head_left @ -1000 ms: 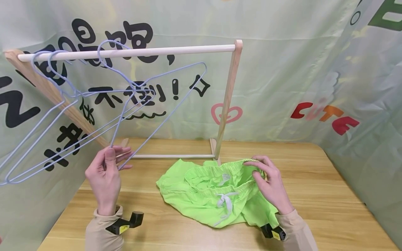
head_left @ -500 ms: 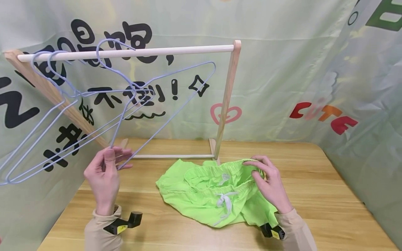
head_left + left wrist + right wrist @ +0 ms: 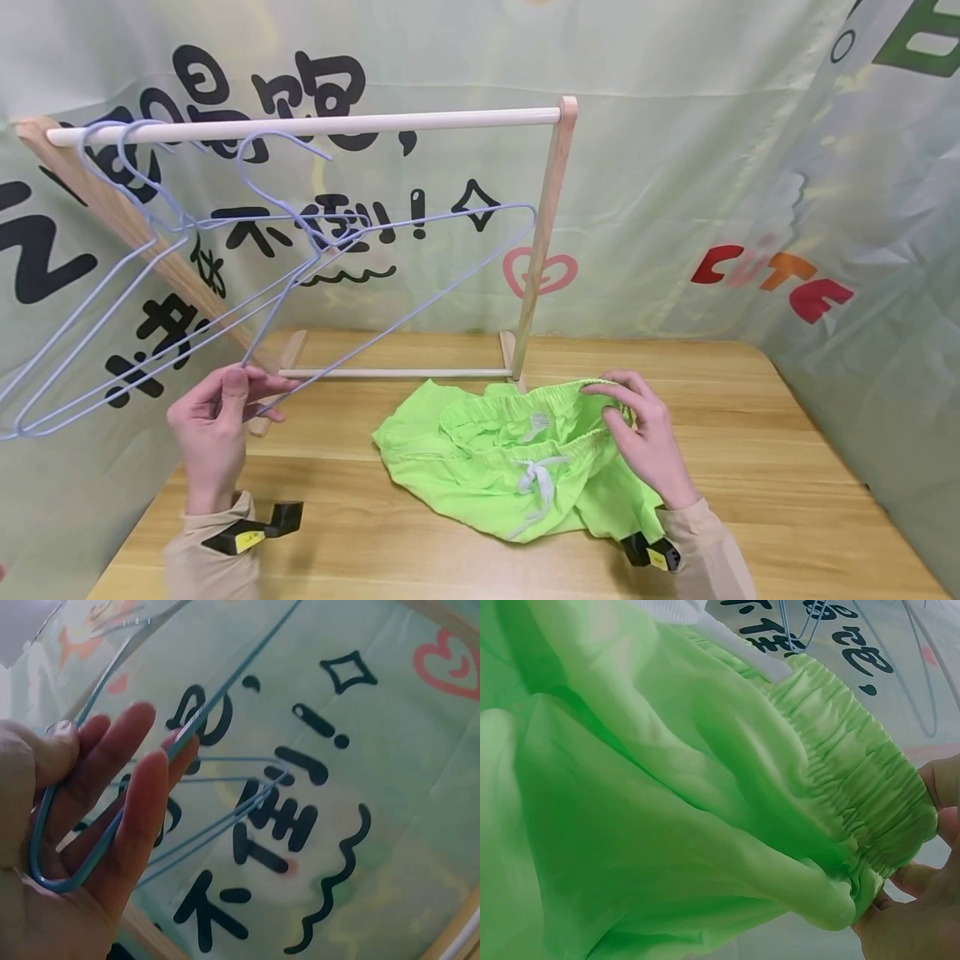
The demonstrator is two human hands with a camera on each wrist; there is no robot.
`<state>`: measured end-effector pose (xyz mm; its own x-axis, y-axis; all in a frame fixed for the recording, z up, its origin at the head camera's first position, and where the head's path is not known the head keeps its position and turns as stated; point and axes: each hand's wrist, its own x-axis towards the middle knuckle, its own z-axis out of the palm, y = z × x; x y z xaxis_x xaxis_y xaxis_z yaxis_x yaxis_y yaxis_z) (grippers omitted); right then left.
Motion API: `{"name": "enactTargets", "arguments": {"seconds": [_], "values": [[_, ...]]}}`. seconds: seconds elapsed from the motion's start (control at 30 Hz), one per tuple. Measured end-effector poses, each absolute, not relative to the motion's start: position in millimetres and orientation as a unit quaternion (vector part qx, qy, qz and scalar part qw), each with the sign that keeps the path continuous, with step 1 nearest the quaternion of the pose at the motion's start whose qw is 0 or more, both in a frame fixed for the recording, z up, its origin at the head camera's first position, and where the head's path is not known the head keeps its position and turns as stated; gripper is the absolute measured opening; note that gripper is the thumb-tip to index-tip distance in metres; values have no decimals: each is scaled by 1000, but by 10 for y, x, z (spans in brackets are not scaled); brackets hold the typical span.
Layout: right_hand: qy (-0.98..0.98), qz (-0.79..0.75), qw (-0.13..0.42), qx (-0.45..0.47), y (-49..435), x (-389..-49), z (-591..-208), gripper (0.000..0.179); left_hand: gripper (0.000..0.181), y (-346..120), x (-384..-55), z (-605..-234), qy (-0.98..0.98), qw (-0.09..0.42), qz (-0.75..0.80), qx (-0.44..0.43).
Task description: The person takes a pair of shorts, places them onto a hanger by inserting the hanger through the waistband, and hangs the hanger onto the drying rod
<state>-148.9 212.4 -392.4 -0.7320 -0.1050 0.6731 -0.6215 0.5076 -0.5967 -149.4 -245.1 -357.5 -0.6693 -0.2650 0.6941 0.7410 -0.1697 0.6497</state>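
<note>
In the head view my left hand (image 3: 213, 429) pinches one lower corner of a blue wire hanger (image 3: 405, 318), thumb against fingers. The hanger tilts to the right, its hook just below the rack's rail. In the left wrist view the hanger's bent corner (image 3: 58, 886) lies across the palm. My right hand (image 3: 648, 442) grips the right end of the waistband of lime green shorts (image 3: 450, 479), which lie on the table. The waistband gapes, showing a white label inside; a white drawstring (image 3: 538, 483) is tied at the front. Gathered elastic (image 3: 855, 772) fills the right wrist view near the fingers.
A drying rack with a white rail (image 3: 420, 122) and wooden posts (image 3: 546, 233) stands behind. Two more blue hangers (image 3: 82, 329) hang at its left end. The wooden table (image 3: 772, 467) meets a printed curtain (image 3: 675, 167) at the back.
My left hand has moved left and down with the hanger, whose hook has dropped from the rail's level and whose far end has swung lower and right. The right hand and shorts stay put.
</note>
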Motion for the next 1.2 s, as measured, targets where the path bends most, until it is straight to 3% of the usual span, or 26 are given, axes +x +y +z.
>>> {"name": "enactTargets", "arguments": {"seconds": [0.7,0.93,1.2], "values": [[-817,448,294,214,2118,-1473,-3915,45,23,-2628,-1476,-3702,-625,218,-693,-286],[-817,446,297,214,2113,-1475,-3910,44,26,-2665,-1436,-3702,-698,174,-645,-258],[-819,443,294,215,2114,-1474,-3914,44,24,-2668,-1425,-3690,-732,160,-615,-246]]}}
